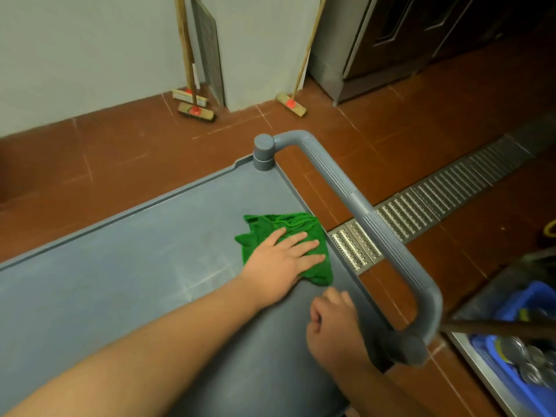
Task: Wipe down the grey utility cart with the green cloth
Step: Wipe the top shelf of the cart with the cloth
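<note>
Crumpled green cloth (304, 233) under flat left hand (278, 263), grey cart (120, 266)

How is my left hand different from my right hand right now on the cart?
The left hand lies flat, fingers spread, pressing the green cloth onto the cart top; the right hand is curled with fingers tucked, off the cloth. The left hand is well lit and sits farther from you, while the right hand is in shadow, nearer, beside the handle. Both are bare and over the cart top.
</note>
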`<state>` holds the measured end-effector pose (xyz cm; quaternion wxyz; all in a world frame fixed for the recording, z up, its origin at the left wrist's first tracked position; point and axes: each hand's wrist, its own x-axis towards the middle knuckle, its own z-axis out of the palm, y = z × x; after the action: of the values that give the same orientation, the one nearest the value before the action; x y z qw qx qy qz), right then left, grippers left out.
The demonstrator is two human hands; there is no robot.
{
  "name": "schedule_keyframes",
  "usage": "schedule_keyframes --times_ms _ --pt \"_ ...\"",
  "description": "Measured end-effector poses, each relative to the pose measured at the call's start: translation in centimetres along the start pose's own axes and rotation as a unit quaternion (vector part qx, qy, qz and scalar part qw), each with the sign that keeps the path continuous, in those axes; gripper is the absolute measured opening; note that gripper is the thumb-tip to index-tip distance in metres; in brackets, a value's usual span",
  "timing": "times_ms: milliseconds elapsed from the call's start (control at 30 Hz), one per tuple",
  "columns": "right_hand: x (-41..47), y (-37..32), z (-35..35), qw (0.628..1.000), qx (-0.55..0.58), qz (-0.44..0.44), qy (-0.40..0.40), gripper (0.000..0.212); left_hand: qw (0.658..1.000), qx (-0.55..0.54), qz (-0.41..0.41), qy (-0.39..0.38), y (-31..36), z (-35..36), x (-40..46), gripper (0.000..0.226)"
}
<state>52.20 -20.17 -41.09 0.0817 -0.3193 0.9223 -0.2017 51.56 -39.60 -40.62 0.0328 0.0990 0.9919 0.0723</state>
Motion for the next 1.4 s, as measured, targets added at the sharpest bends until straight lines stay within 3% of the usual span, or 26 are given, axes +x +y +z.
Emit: schedule_keyframes --times_ms 233,367,500,833,1033,1233,1400 --pt "0.5 0.5 -0.4 0.998 -0.021 -0.005 -0.054 0.008 0.999 0.016 -0.045 0.006 -6.9 -1.4 3.8 0.051" --pt "1.0 0.1 -0.4 0.996 -0.035 0.003 -0.081 0.015 0.976 -0.022 -0.209 0.055 -10.5 -1.9 5.4 0.044" --pt "0.8 0.2 -0.3 0.998 -0.020 -0.011 -0.063 0.013 0.959 -0.043 -0.276 0.053 -7.1 -2.0 6.5 0.044" --pt "0.0 1.8 -0.2 0.989 0.112 -0.092 -0.036 0.016 0.999 -0.050 -0.010 0.004 4.9 -0.3 1.3 0.052" --pt "-0.6 2.3 0.3 0.988 0.123 -0.091 0.007 0.027 0.998 -0.067 -0.011 0.016 7.0 -0.1 2.7 0.047" --pt "-0.5 1.4 -0.5 0.987 0.086 -0.137 0.011 0.021 0.999 -0.037 -0.022 0.030 5.8 0.0 2.7 0.040" --pt "-0.4 1.5 -0.3 0.988 0.083 -0.132 0.001 0.023 0.988 -0.004 -0.144 0.055 1.2 -1.6 2.0 0.039"
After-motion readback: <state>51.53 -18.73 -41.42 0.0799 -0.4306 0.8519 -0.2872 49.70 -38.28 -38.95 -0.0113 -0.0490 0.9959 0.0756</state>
